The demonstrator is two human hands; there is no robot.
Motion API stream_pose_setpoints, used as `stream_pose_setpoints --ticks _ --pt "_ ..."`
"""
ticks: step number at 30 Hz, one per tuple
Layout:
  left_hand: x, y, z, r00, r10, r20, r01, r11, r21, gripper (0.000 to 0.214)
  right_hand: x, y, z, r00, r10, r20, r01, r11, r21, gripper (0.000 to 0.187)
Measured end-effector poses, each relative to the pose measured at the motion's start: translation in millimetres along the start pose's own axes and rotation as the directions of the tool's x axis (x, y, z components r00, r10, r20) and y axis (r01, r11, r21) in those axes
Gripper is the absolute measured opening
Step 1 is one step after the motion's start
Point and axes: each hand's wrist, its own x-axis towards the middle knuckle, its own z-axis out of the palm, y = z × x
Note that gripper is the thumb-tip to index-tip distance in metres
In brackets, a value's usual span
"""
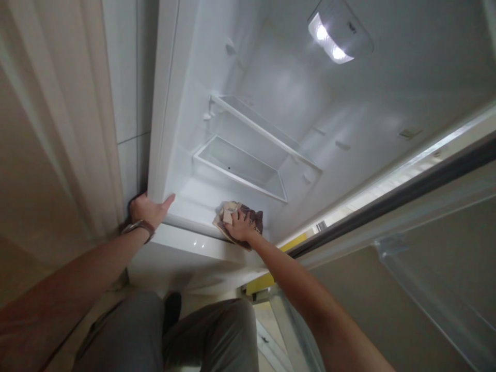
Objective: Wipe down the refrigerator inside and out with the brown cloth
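An open white fridge [271, 103] fills the view, its inside bare and lit. My right hand [239, 227] presses a brown and beige cloth [253, 217] flat on the fridge floor near the front edge, fingers spread over it. My left hand [149, 209] grips the left front edge of the fridge wall [163, 129], thumb pointing inward and fingers wrapped round the outside. A watch [138, 227] sits on that wrist.
Two glass shelves [240, 165] sit at the back of the fridge. A lamp [337, 36] glows at the top. The open door [426, 258] with its dark seal stands to the right. A pale curtain [50, 129] hangs left. My grey-trousered legs [174, 336] are below.
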Motion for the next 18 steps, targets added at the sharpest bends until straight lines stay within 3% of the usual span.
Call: stream_pose_setpoints --ticks 8,18 --pt "0.4 -3.9 2.9 0.999 0.046 -0.021 -0.045 0.997 0.062 0.069 5.7 -4.7 -9.7 0.999 -0.024 0.026 0.024 1.0 -0.001 0.083" --pt "-3.0 1.9 -2.0 0.999 0.041 0.01 -0.041 0.999 0.018 0.067 39.4 -7.0 -18.8 0.999 -0.001 0.034 0.0 1.0 0.015 0.082"
